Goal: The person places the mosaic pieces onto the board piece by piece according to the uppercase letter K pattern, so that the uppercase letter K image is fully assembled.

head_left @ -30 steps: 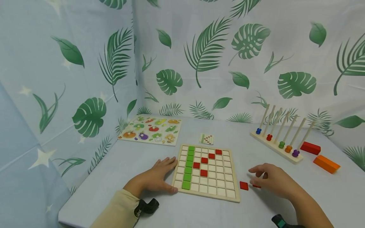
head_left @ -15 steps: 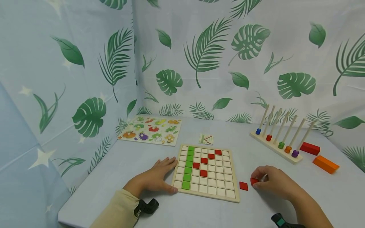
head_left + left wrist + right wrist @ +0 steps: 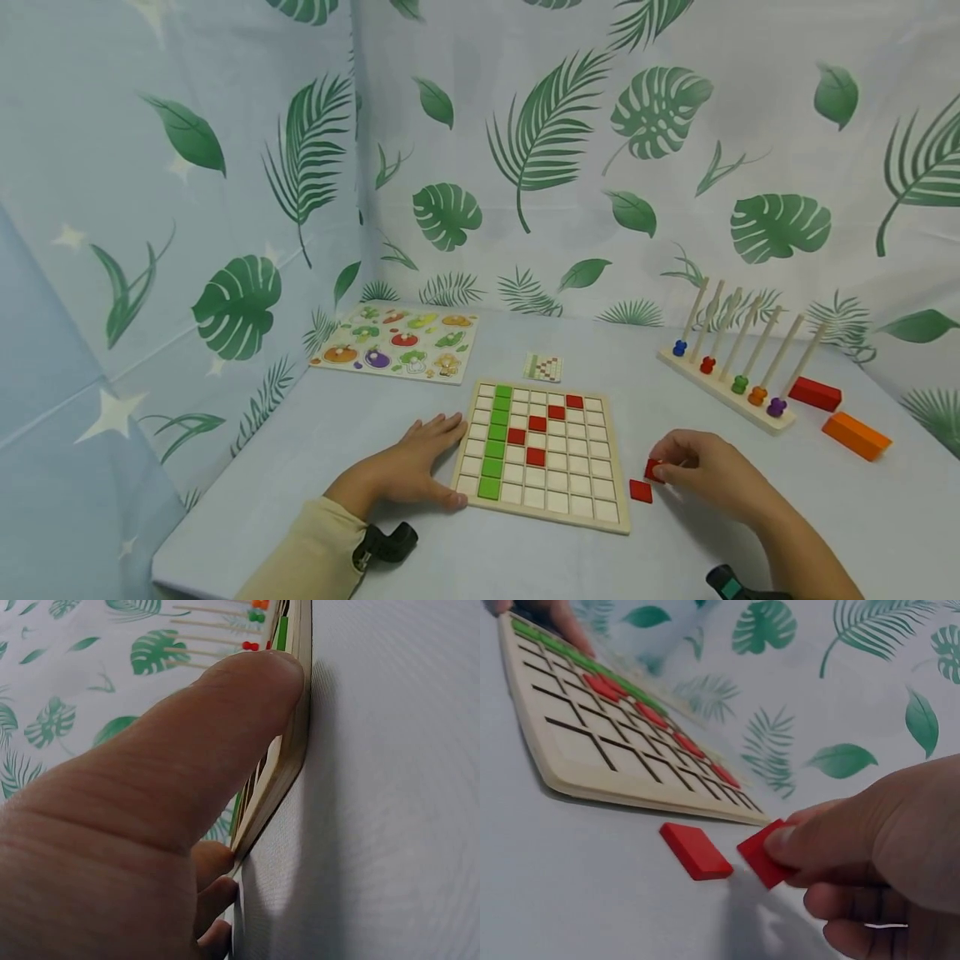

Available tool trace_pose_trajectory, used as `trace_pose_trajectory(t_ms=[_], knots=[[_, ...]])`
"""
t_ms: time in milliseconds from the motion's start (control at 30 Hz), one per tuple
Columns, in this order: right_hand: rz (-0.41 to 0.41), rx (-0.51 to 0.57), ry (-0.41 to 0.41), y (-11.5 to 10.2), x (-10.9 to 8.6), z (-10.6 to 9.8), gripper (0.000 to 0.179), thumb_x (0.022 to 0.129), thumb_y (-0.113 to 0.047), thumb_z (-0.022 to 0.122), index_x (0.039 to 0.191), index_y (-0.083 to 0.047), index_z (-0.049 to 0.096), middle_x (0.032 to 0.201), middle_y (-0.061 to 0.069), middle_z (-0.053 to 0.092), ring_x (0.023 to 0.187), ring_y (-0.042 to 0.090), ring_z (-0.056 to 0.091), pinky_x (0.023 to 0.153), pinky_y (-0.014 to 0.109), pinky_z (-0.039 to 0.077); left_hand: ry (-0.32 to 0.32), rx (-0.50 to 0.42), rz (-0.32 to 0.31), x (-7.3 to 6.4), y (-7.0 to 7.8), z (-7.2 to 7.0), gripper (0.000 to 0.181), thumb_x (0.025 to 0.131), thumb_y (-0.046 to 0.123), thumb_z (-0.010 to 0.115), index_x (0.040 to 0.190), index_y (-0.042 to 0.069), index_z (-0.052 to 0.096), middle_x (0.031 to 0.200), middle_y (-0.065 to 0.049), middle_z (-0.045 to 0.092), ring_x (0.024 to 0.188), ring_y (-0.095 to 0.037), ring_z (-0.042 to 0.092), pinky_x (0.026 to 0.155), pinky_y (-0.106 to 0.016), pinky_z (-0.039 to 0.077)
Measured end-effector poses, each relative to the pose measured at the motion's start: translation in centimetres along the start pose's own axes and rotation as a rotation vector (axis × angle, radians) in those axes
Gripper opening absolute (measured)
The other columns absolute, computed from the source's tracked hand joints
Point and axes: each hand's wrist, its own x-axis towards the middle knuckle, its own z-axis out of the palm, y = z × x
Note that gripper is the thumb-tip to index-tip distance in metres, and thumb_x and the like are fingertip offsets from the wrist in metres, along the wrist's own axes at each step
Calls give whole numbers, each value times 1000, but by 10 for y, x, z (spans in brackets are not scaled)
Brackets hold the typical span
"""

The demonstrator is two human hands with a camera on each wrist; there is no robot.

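Observation:
My right hand [image 3: 708,471] pinches a red square tile [image 3: 763,855] between thumb and fingers, just off the table. A second red tile [image 3: 641,491] lies flat on the table between that hand and a wooden grid board [image 3: 551,521]. On the board, a column of green tiles [image 3: 493,448] runs down the left side, and several red tiles [image 3: 537,423] form a slanting line with one more below it. My left hand [image 3: 420,462] rests with spread fingers against the board's left edge; in the left wrist view its thumb [image 3: 217,727] touches the rim.
Behind the board lies a small pattern card [image 3: 543,367]. A vegetable peg puzzle [image 3: 427,375] sits at the back left. To the right stand a wooden peg rack [image 3: 720,390] with small coloured bears, a red block [image 3: 816,393] and an orange block [image 3: 857,436].
My right hand has picked up the right-hand red tile from the table and moved it left, closer to the board. The left hand stays in place.

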Motion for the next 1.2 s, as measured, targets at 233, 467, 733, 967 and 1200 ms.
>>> trace_pose_trajectory(t_ms=[233,467,733,967,1200], knots=[[-16,121,47,-17,5,20,15,94,-20,75,104,-9,73,93,1,70,80,21,58,63,31,52,-2,-4,0,0,0,0,114,78,62,81,163,11,24,169,-3,15,155,-25,6,123,-46,1],[-57,161,82,-41,8,46,9,95,-14,73,103,-11,74,85,0,68,67,19,56,51,30,49,-2,-11,3,-1,1,0,114,78,61,81,163,10,24,169,-5,16,155,-26,7,123,-47,2],[-186,122,79,-62,8,66,9,94,-10,73,99,-16,76,84,-6,68,74,17,57,58,26,49,-7,-9,4,-1,3,-2,113,79,60,81,163,11,24,169,-5,15,155,-26,6,123,-47,1],[-244,89,37,-71,8,79,11,94,-10,73,97,-20,76,84,-9,67,73,16,59,62,26,50,-1,-14,2,0,2,-1,114,78,60,82,163,11,25,169,-4,16,155,-26,6,124,-47,2],[-245,68,49,-72,7,82,10,93,-11,75,96,-21,76,84,-10,66,73,15,57,61,26,48,4,-13,5,0,1,-1,114,78,60,82,163,10,25,169,-5,16,155,-27,7,124,-47,2]])
